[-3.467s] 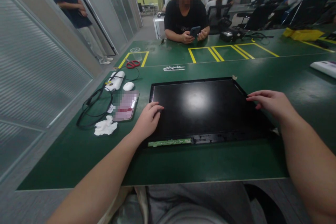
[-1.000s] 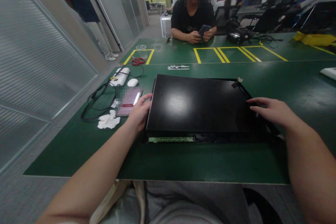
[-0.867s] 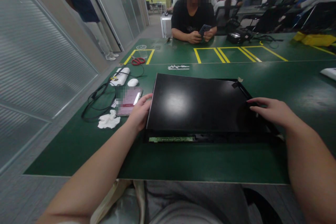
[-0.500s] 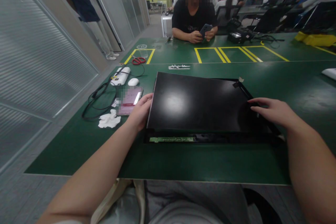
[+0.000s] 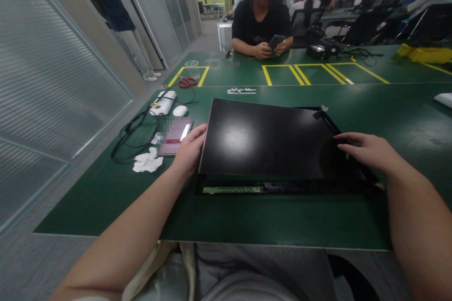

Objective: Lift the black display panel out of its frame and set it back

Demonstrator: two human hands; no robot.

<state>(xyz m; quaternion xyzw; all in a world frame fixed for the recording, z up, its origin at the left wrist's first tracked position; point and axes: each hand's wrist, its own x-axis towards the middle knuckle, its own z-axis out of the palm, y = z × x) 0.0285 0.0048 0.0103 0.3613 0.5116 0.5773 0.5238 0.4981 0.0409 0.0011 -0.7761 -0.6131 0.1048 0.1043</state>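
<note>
A glossy black display panel (image 5: 261, 141) lies tilted over a shallow black frame (image 5: 300, 187), its left side raised. Along the frame's near edge runs a strip of green circuit board (image 5: 231, 190). My left hand (image 5: 192, 148) is closed on the panel's left edge, with its fingertips hidden behind and under it. At the right edge, my right hand (image 5: 363, 146) has thumb and forefinger bent around the panel's side; the exact contact is dark and hard to make out. A small tape tab (image 5: 324, 108) sticks up at the frame's far right corner.
Left of the panel lie a phone (image 5: 176, 134), crumpled tissue (image 5: 148, 161), a white mouse-like object (image 5: 180, 111), a white device (image 5: 163, 102), black cable (image 5: 123, 138) and red-handled scissors (image 5: 187, 83). White strips (image 5: 241, 91) lie beyond it. A person (image 5: 261, 28) sits opposite.
The gap between the panel's near left edge and the circuit board looks slightly wider. Both hands stay in nearly the same place on the panel's sides.
</note>
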